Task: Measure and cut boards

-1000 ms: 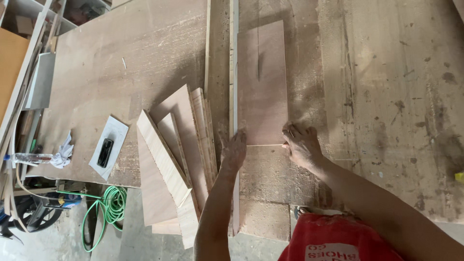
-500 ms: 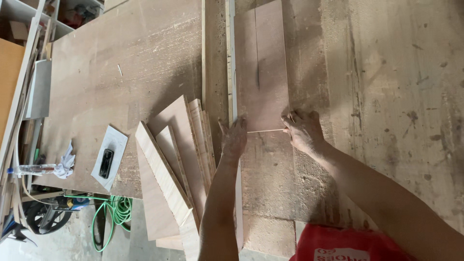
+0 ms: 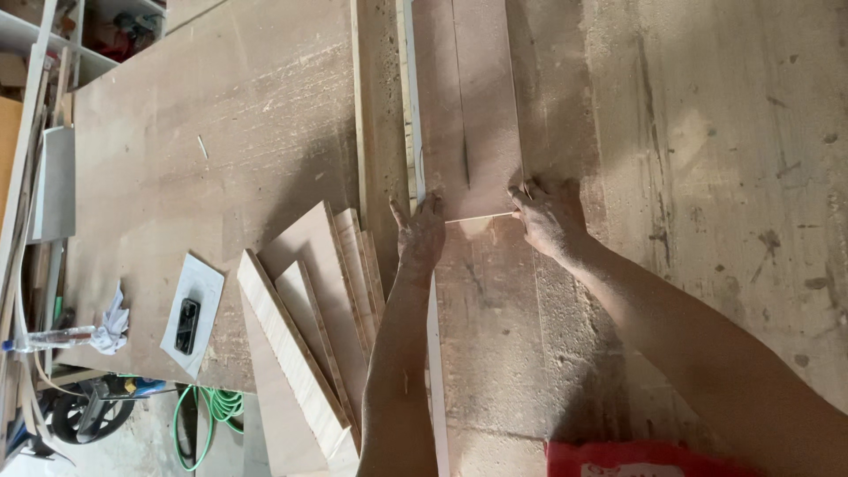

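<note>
Plywood panel [image 3: 468,97]: flat on worktop [image 3: 707,132], left edge against white fence rail [image 3: 409,106], dark slit down centre.
L hand [image 3: 422,234]: flat on panel's near-left corner, fingers extended, gripping nothing.
R hand [image 3: 549,212]: at near-right corner, fingers curled on panel edge.
Step, judged: feeding panel fwd along fence; needs even push w/ both hands.
Left of panel: offcut stack [image 3: 309,309], sanding block [image 3: 188,322], green hose [image 3: 212,415].

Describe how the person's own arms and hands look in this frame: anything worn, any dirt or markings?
Both forearms are bare, with no sleeves, gloves, watch or rings in view. The left hand and right hand are dusted with fine sawdust, heaviest over the knuckles and fingers. At the bottom edge a strip of red garment with pale print shows; the print is cut off.
</note>
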